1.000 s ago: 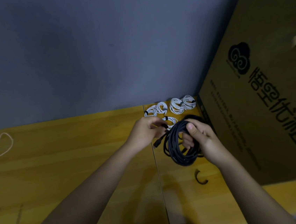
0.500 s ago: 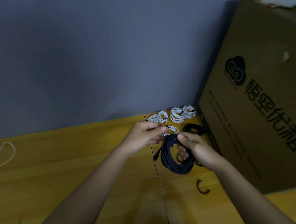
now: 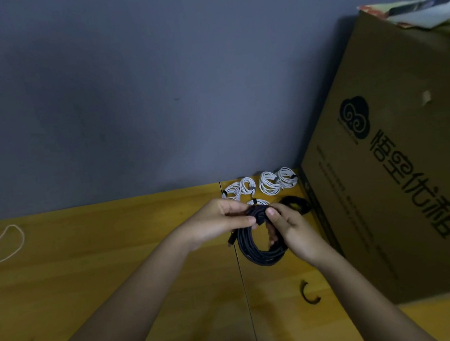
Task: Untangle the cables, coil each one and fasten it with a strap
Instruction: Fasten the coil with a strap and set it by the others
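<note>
the black cable coil (image 3: pixel 257 247) is up off the table, held between both hands just in front of the cardboard box. left hand (image 3: pixel 218 221) is curled over the top of the bundle, thumb and fingers pinching it, and the right hand (image 3: pixel 288 227) has its thumb on top and fingers wrapped through the loop. looks like a strap is going round the top, but i can't really make out the strap itself, it's black on black under the fingers.

what could go wrong imo: the coil is a fat stack of smooth round loops, and the lower half hangs free. loosen the pinch while cinching and the loops could fan out or slide apart. there's also a plug end (image 3: pixel 230 241) dangling on the left side of the coil, which could catch or get strapped in crooked.

further out: a few small white coils (image 3: pixel 271 185) with dark ties lying by the wall, another black bundle (image 3: pixel 295 204) beside the box, a curved black strap piece (image 3: pixel 309 294) on the glossy yellow wood table (image 3: pixel 89 268), and a loose white string (image 3: pixel 4 249) far left. the box (image 3: pixel 402 179) is plain matte brown with dark print.
</note>
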A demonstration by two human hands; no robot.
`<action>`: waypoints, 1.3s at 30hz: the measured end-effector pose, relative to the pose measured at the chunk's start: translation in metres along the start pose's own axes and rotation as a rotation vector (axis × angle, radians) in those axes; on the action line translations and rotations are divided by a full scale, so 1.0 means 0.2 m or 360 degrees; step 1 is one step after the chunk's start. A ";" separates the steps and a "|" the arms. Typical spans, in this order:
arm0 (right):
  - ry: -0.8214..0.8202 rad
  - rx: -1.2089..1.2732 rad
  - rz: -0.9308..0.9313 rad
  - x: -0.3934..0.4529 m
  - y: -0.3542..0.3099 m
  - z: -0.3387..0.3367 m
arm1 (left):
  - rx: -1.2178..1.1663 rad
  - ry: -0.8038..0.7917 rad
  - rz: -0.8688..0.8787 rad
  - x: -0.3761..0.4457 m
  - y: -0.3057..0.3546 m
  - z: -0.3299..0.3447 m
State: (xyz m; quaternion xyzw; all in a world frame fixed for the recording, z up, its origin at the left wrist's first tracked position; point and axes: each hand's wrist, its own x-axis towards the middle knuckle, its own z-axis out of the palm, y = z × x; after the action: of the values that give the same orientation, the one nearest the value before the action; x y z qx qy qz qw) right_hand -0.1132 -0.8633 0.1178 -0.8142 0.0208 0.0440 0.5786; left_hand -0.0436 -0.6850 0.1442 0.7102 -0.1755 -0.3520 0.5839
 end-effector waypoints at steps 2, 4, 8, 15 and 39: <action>0.0135 -0.0146 -0.0057 -0.01 0.00 0.03 | -0.0014 0.0060 0.0043 0.00 0.01 0.00; 0.0265 -0.0205 -0.0177 -0.02 0.01 0.07 | -0.0039 0.0080 0.0097 -0.01 0.02 -0.01; 0.0413 -0.0090 -0.0319 -0.04 0.03 0.13 | 0.0047 0.0076 0.0184 -0.02 0.04 -0.01; 0.0560 -0.0685 -0.0874 -0.04 -0.01 0.04 | 0.0139 0.0268 0.0308 -0.04 0.04 -0.01; 0.0634 -0.0607 -0.1402 -0.01 -0.13 0.01 | -0.0382 0.0196 0.0218 -0.10 0.16 0.04</action>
State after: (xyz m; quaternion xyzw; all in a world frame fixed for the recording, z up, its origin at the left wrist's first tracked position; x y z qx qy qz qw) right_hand -0.1141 -0.8529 0.1410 -0.8293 -0.2224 -0.3564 0.3685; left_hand -0.0575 -0.6857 0.1803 0.6420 -0.1441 -0.2857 0.6968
